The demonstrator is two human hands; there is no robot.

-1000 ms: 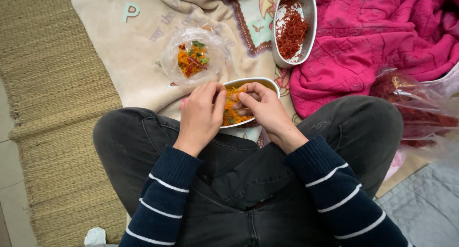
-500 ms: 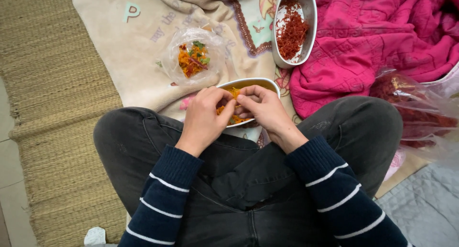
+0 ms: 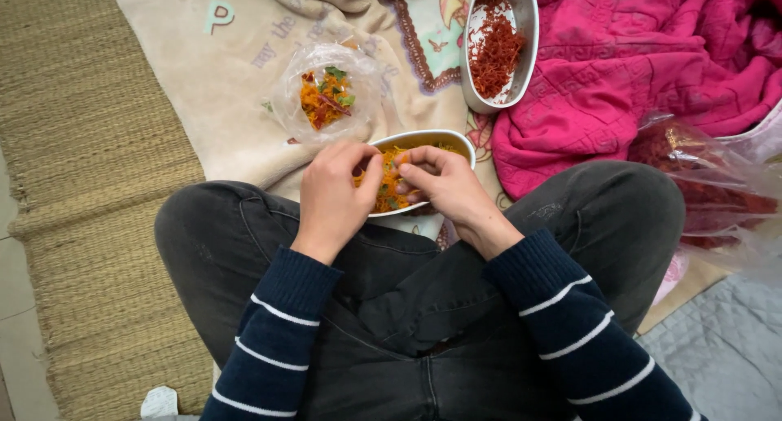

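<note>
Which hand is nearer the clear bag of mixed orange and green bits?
Left. The left hand sits just below the clear bag; the right hand is farther off, across the oval bowl.

Clear plastic bag [image 3: 327,95]: lies open on the beige blanket, just beyond the near oval dish; thin and crinkled, roughly round in outline, holding a small heap of orange, red and green scraps at its middle.

Large clear plastic bag [image 3: 709,189]: lies at the right edge of the view, beside the person's knee and against the pink quilt; glossy and wrinkled, packed with dark red dried strands that show through the film.

No signs or screens appear in the view.
</note>
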